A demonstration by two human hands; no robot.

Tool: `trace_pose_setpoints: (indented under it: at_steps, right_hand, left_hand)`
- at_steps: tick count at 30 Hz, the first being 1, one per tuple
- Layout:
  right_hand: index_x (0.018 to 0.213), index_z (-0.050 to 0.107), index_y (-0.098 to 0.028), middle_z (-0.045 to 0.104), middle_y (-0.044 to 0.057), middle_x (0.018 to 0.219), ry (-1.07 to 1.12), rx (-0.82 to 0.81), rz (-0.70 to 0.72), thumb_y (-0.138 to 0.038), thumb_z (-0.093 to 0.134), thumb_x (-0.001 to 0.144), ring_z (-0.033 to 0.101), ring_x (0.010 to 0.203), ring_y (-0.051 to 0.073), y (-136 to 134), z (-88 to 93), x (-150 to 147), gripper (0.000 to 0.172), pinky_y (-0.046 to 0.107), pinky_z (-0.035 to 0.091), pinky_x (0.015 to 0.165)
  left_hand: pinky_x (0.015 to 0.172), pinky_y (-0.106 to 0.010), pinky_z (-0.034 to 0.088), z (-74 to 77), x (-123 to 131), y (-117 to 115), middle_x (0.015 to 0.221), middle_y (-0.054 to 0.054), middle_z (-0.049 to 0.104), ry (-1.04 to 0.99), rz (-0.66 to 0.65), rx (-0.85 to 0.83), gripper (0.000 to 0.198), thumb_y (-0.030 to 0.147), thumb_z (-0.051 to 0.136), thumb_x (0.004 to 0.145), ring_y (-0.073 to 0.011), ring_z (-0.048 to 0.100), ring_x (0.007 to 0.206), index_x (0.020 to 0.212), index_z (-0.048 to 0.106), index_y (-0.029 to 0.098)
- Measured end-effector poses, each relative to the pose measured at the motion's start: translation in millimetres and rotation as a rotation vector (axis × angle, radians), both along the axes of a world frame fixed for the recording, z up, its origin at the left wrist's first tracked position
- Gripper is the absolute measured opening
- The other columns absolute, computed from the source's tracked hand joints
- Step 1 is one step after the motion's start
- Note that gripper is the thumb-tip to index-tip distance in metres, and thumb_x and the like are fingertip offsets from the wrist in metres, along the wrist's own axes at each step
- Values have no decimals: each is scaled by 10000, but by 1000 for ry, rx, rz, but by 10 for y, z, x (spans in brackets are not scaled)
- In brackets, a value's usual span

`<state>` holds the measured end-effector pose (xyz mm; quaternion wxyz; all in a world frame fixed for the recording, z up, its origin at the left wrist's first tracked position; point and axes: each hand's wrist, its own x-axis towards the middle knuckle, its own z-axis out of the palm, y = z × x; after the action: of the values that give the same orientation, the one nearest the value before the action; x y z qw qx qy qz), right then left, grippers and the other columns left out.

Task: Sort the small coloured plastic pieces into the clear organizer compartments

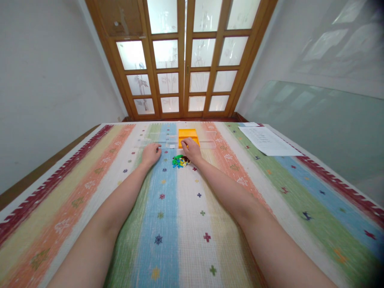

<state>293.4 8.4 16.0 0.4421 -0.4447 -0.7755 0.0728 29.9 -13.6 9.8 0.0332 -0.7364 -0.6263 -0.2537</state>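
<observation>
A small heap of green, blue, yellow, white and dark brown pieces point(181, 161) lies on the tablecloth between my forearms. Just beyond it is a yellow tray point(189, 133) with a divider across it. My right hand point(192, 151) is over the tray's near edge, fingertips pinched together; anything between them is too small to make out. To the left of the heap my left hand point(151, 154) rests on the cloth with its fingers curled in, and nothing shows in it. Clear plastic trays point(210, 139) flank the yellow one on both sides, the left one near my left fingers.
A striped tablecloth point(162, 256) covers the table. Printed paper sheets point(268, 141) lie at the far right. Behind the table's far edge stand wooden doors with glass panes point(185, 80). A glass sheet point(318, 128) leans on the right wall.
</observation>
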Motion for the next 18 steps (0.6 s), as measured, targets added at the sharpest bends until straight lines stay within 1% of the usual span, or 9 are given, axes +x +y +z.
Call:
trace_pose_setpoints:
  at_steps: [5, 12, 16, 18]
  right_hand:
    - [1032, 701, -212, 693, 92, 1043, -7, 10, 2, -333, 451, 1056, 620, 989, 242, 4, -9, 1, 280, 355, 478, 905]
    - [1019, 703, -218, 690, 90, 1034, -27, -12, -9, -311, 476, 1041, 621, 988, 243, 11, -17, -1, 246, 356, 481, 901]
    - [1021, 707, -220, 691, 88, 1032, -29, -16, -7, -304, 487, 1036, 623, 987, 240, 24, -30, 4, 236, 353, 481, 901]
    - [1023, 710, -221, 693, 88, 1034, -27, -20, -8, -306, 490, 1035, 622, 987, 241, 28, -35, 6, 236, 354, 480, 903]
  left_hand:
    - [970, -412, 509, -35, -27, 22, 1077, -111, 722, -11, -61, 0, 385, 305, 537, 930, -273, 654, 1031, 1249, 723, 198]
    - [992, -419, 509, -52, -23, 27, 1068, -117, 709, -25, -81, -7, 398, 296, 529, 933, -275, 648, 1049, 1267, 715, 186]
    - [1008, -431, 505, -19, -16, 26, 1085, -115, 701, -66, -51, 14, 375, 288, 523, 929, -278, 637, 1067, 1230, 729, 203]
    - [1035, -453, 489, 11, -65, 38, 1127, -124, 690, -78, 6, 50, 362, 294, 521, 929, -295, 621, 1111, 1205, 739, 209]
